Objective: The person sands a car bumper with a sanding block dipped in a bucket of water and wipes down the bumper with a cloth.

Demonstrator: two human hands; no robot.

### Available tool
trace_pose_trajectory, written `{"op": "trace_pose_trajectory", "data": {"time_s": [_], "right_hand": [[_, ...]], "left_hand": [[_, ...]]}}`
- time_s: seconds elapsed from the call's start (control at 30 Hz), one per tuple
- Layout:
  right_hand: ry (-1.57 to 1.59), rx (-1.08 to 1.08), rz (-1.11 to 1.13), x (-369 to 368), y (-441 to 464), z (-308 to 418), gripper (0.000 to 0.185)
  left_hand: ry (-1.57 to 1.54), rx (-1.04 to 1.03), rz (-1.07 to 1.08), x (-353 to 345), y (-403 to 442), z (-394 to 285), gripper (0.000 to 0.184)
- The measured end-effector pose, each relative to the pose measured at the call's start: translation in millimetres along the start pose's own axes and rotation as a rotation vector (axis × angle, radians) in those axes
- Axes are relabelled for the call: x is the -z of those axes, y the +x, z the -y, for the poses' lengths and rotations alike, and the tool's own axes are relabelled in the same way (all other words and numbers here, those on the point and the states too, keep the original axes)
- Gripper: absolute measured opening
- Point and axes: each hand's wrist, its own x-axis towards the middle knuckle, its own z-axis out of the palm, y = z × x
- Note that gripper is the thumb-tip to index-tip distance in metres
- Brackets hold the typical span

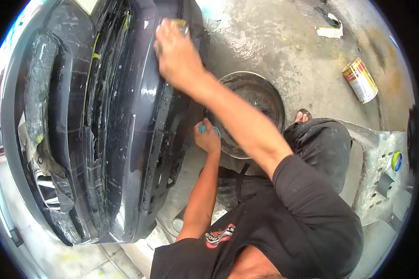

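My right hand (177, 58) is pressed on the wet, dark car bumper (142, 102), near its upper right edge. Its fingers are closed round a small flat piece, dark with a yellowish edge, mostly hidden; I cannot make out its kind. Lower down, my left hand (208, 136) is shut on a teal, soft-looking piece (203, 129), largely covered by the fingers. That hand is beside the left rim of a round, dark basin (277, 95), between it and the bumper. My right forearm crosses above the basin. Water drops and pale streaks show on the bumper.
A red, yellow and white can (361, 81) is on the wet concrete floor at right. Nearer me, a grey perforated panel (375, 158) bears a blue-and-yellow ring (396, 161) and a grey sheet (385, 185). White-and-dark litter (330, 28) is at the back.
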Motion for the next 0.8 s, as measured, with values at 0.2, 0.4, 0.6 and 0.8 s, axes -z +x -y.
{"op": "trace_pose_trajectory", "data": {"time_s": [0.2,0.4,0.6,0.8], "right_hand": [[0.153,0.223,0.166,36.4,-46.8,19.6,0.050],[0.000,0.003,0.083,-0.3,14.5,-7.9,0.048],[0.054,0.163,0.119,14.8,11.3,-18.3,0.044],[0.066,0.073,0.129,-18.3,30.1,-32.9,0.046]], "left_hand": [[-0.165,-0.231,0.017,-7.9,-0.3,22.2,0.034],[-0.043,0.046,0.035,8.2,-3.2,-20.5,0.039],[-0.052,0.017,0.013,5.2,-3.1,-14.5,0.039],[-0.024,-0.011,-0.016,9.0,-7.7,-18.2,0.038]]}}
